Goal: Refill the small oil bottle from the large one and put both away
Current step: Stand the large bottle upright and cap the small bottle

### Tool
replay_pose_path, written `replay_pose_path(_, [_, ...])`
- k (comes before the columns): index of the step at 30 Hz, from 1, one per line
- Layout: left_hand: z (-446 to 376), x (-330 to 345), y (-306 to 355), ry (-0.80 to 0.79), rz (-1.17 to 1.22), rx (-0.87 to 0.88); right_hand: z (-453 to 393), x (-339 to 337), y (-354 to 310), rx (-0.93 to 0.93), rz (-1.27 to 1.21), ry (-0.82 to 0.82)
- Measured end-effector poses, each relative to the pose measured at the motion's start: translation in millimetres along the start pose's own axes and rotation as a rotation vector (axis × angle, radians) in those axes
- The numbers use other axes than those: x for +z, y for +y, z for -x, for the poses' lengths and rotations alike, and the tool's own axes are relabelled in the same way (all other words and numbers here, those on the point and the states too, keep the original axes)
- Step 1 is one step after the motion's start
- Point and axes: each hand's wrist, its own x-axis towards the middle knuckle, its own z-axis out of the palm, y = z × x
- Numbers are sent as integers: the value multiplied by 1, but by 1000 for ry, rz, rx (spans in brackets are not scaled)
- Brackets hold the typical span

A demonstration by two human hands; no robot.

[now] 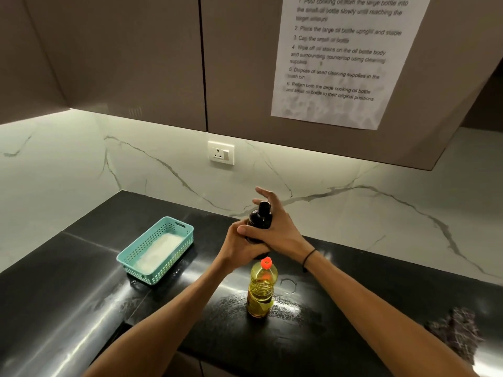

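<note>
Both hands, left (236,247) and right (277,227), clasp the dark bottle (260,223); the sheet (345,58) begins "Pour cooking oil".

Both hands around upright dark small bottle (260,221), left hand (239,247), right hand (277,227), large oil bottle (261,288) nearer, teal basket (156,250) left

The tabletop (81,308) in the lower part of the frame is showing as black polished stone, glossy and throwing back streaks of light. Behind it, the backsplash (326,213) is looking like smooth white marble with grey veins. The large oil bottle (261,289) is gleaming as clear plastic under a red plastic cap; the small oil bottle (258,221) is looking dark and glossy. At left, the teal basket (130,258) is showing perforated plastic. Upper right, a matt paper sheet (340,63) is hanging on matt cabinet doors (122,63).
</note>
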Motion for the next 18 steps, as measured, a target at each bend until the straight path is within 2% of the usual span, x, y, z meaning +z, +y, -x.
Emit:
replay_pose_path(3, [6,-20,-6,31,54,20,-2,10,7,-44,-21,-110])
replay_pose_path(6, [13,-42,-7,103,87,24,-2,25,12,-63,-152,-214])
replay_pose_path(9, [22,-65,-6,170,33,-45,-9,46,10,-28,-351,-197])
replay_pose_path(15, [51,-124,-29,323,-20,-118,-67,114,15,305,-499,63])
replay_pose_path(18, [65,-159,-42,389,-69,-131,-100,165,26,462,-422,-9])
